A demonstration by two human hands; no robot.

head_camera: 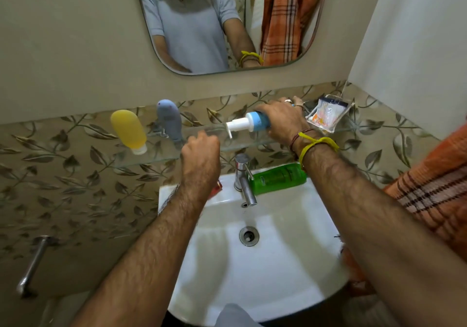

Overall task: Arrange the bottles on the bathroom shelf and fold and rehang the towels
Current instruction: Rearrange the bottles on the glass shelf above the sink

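Head view, looking down over sink (265, 276) toward glass shelf (151, 161) on leaf-patterned tiled wall.

Right hand (283, 119): fingers wrapped around blue pump bottle (257, 121), held tipped on its side at shelf height, white pump head (236, 126) pointing left. Yellow string and thin brown thread tied at right wrist (317, 143).

Left hand (201, 151): curled into loose fist just in front of shelf edge, below and left of pump nozzle; nothing seen in its grasp, fingertips hidden from this angle, so contact with shelf cannot be told.

On shelf, left part: yellow bottle (129, 131) standing cap down; grey bottle (169, 119) just right of it, also cap down. Right end of shelf: clear plastic pouch (326, 115) with orange and white contents, leaning against wall corner.

On sink rim: green bottle (278, 179) lying on its side, just right of chrome tap (243, 177), partly behind right forearm. Small red object (217, 187) left of tap, mostly hidden behind left wrist; kind cannot be told.

Orange checked towel (434, 192) at right edge, beside right forearm; its support out of view. Mirror (313, 23) above shelf, reflecting grey shirt and same towel. Chrome bar (32, 266) on wall, lower left.
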